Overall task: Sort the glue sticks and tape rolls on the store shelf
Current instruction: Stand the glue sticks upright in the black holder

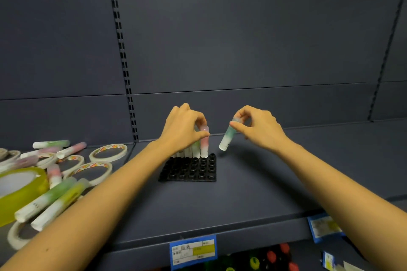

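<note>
A pink glue stick (204, 142) is pinched at its cap by the left hand (184, 128) and stood upright in the back row of the black tray (189, 170), next to other sticks (190, 149). A green stick (228, 137) is gripped by the right hand (258, 127) and held tilted above the shelf (264, 182) (right of the tray). More sticks and tape rolls (108, 152) are piled at the left
</note>
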A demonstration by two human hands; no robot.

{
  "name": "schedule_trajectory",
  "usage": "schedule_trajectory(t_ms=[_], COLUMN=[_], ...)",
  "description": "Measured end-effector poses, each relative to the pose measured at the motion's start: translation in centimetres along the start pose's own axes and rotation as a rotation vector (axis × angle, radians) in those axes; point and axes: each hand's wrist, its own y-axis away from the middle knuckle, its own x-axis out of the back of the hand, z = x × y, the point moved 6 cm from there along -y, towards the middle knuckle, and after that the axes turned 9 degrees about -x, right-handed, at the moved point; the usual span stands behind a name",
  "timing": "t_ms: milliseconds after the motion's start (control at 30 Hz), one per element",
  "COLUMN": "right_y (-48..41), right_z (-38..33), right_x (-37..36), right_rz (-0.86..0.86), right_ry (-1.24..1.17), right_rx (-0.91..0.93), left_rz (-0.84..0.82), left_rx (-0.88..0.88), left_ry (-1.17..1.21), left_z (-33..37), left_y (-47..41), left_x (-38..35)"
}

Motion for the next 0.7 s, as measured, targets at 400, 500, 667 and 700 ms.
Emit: schedule_trajectory(t_ms=[400,500,667,700], right_y=[-1.9,-1.9,-1.9,-2.0], right_z=[-1.1,-1.4,-2.4,-2.7], right_x=[-3.3,-4.1,-4.7,-4.8], right_rz=[-0.012,-0.025,-0.012,-0.005], right_ry=[0.108,0.152,0.228,0.255], right_rx=[0.092,0.115,0.16,0.173], left_rz=[-0.089,-0.07,-0.121,-0.145], left_rx=[-0.05,-0.043,-0.038,-0.04], left_ry=[-0.157,-0.131,-0.081,-0.085], left_z=[-0.5,-0.4,-0.5,-0.7], left_y=[-0.9,-0.7,-0.2,0.0], left_x=[-1.3,-1.1,-1.0,-0.9])
